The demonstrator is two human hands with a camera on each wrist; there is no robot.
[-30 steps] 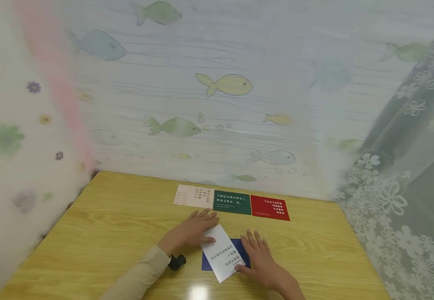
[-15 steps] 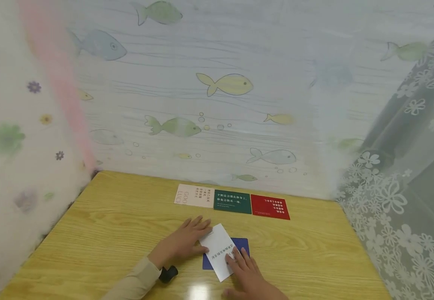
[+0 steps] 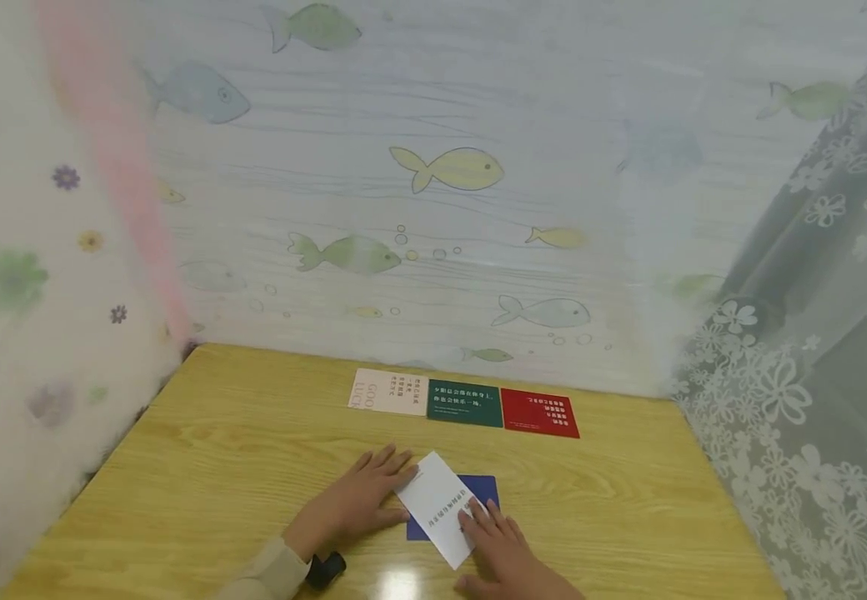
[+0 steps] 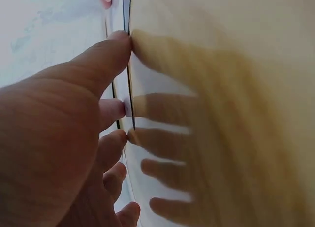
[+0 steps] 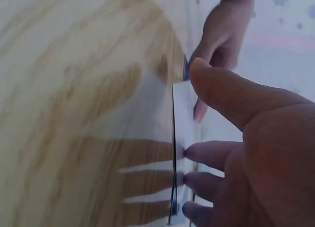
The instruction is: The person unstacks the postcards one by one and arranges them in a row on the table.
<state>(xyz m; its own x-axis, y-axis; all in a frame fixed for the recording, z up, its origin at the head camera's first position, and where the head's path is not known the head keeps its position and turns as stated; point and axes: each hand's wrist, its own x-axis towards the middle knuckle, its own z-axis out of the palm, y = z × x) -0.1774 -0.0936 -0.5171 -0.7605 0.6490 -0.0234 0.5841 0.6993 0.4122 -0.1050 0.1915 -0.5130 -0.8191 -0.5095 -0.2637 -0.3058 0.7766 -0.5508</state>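
Note:
A white card (image 3: pixel 433 500) with printed characters lies slanted across a blue card (image 3: pixel 484 487), whose corners show on either side. My left hand (image 3: pixel 351 504) is spread flat at the left, its index fingertip on the white card's upper left corner and its thumb at the blue card's edge. From the lower right, my right hand (image 3: pixel 508 558) rests straight fingertips on the white card and covers part of the print. Its thumb points away, below the cards. In the right wrist view, the white card (image 5: pixel 183 109) appears almost edge-on beneath the fingertips.
A pale pink card (image 3: pixel 388 392), a green card (image 3: pixel 465 403) and a red card (image 3: pixel 540 414) lie in a row toward the back of the wooden table (image 3: pixel 201 450). Behind them stands a fish-patterned wall covering (image 3: pixel 448 267); a lace curtain (image 3: pixel 779 417) hangs at the right.
My right hand has come from the blue card's right edge onto the white card. My left hand has slid left and nearer. The white card has turned slightly counterclockwise.

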